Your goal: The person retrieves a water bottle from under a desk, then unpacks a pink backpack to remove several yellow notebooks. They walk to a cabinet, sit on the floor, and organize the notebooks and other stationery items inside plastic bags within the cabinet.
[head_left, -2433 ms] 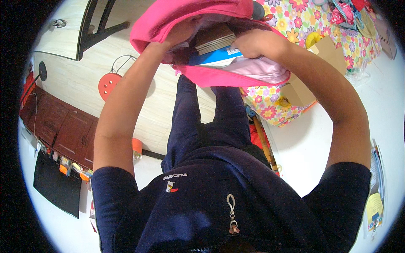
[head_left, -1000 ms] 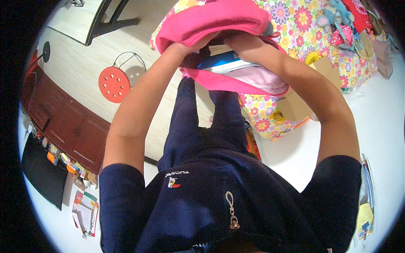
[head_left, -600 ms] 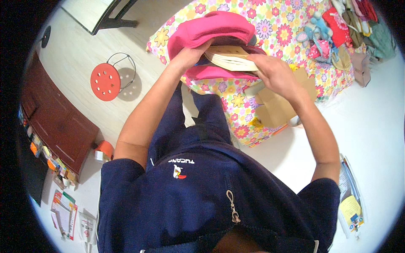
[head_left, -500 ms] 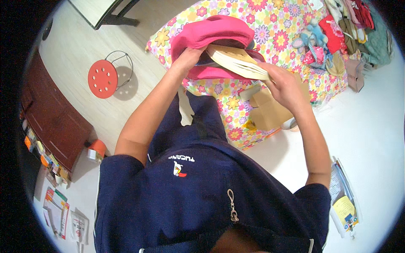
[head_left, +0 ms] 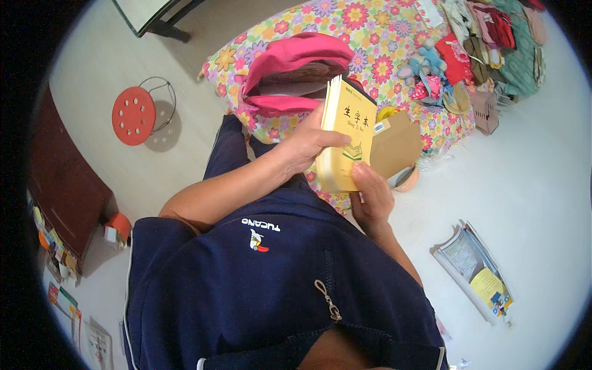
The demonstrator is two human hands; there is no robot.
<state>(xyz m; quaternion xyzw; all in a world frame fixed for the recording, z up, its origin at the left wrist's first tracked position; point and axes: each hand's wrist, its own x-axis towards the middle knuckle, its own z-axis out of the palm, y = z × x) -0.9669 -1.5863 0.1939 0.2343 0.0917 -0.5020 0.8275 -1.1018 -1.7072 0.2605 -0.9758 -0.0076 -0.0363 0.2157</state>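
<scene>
- Now, both hands are clamped on the same thing, a stack of yellow booklets (head_left: 353, 123), which sits between one and two o'clock from the middle of the view, its cover turned up toward the camera.
- From nine o'clock, the left hand (head_left: 310, 142) grips the edge of the stack, thumb laid across the cover; its other fingers are mostly hidden.
- At about five o'clock, the right hand (head_left: 372, 194) pinches the lower corner, thumb on top and fingers underneath.
- Toward eleven o'clock from the booklets, a pink bag (head_left: 302, 48) gapes open on a flowered cloth (head_left: 370, 18); the stack overlaps the bag's right end in view.
- At three o'clock, just beside the stack, is a brown cardboard box (head_left: 394, 145).
- Between one and two o'clock on the cloth lies a blue plush toy (head_left: 430, 61), with heaped clothes (head_left: 487, 37) beyond it.
- Well apart, at nine o'clock, stands a red stool (head_left: 134, 116) with round holes in its seat.
- Between four and five o'clock, papers (head_left: 475, 265) lie on the pale floor (head_left: 512, 197).
</scene>
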